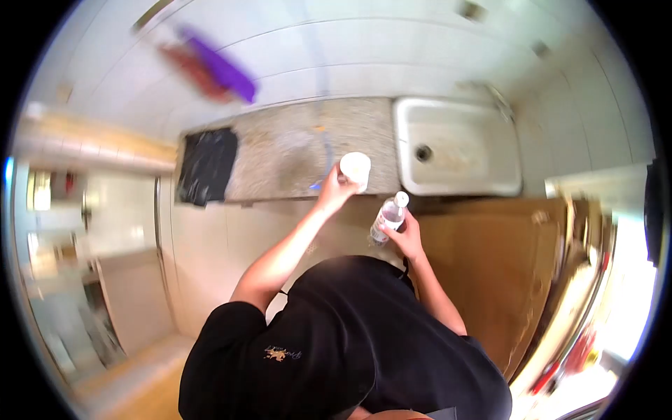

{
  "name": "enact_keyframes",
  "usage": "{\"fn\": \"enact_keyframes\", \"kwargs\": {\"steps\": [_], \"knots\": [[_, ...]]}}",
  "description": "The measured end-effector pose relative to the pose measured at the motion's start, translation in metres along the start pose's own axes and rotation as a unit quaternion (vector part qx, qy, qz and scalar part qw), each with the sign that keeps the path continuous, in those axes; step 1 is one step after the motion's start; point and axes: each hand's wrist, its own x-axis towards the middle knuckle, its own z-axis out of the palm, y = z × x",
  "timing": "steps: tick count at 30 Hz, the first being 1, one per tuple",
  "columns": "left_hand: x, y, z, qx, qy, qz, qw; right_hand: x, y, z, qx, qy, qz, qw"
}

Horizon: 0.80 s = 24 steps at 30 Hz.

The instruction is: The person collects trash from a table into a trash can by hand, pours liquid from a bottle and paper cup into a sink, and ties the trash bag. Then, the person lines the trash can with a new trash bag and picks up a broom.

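Left hand (336, 190): fingers clamped on a white cup (355, 170), gripping its side nearer the left arm. Cup is over the front part of the grey bench (269, 157), near the sink; contact with the bench surface cannot be told from this angle.

Right hand (406, 236): fingers clamped around a clear bottle (389, 218) with a pale label and a white top (401, 199). Bottle is tilted, top end leaning toward the sink side, held in front of the bench edge, lower right of the cup in the view. Cup and bottle are apart. Liquid level in the bottle cannot be read.

Bench: black sheet-like item (210, 164) lies at the left end, surface creased. Small blue marks (315, 187) show near the left hand. White sink (458, 126) adjoins the right end of the bench; round drain (423, 152) toward its left side, tap (501, 103) at the far right corner, blurred.

Surroundings: purple object (218, 64) against the tiled wall (294, 49), upper left, with a reddish-brown shape alongside; both too blurred to identify. Large brown cardboard (483, 259) stands below the sink, right of the right hand. Person wears a black shirt (336, 329) with a small tan emblem at the chest.
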Motion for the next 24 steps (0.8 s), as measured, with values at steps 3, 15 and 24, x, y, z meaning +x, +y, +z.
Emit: {"fn": "enact_keyframes", "kwargs": {"steps": [3,15,24], "knots": [[-0.108,-0.037,-0.112,-0.002,0.133,0.049,0.990,0.019,-0.006,0.092,-0.052,-0.126,-0.014,0.991],[-0.458,-0.098,-0.426,-0.047,0.505,-0.153,0.848,-0.013,-0.002,0.538,-0.107,-0.459,0.047,0.881],[-0.542,-0.199,-0.659,-0.042,0.596,-0.126,0.792,-0.002,0.035,0.785,-0.131,-0.522,0.057,0.841]]}}
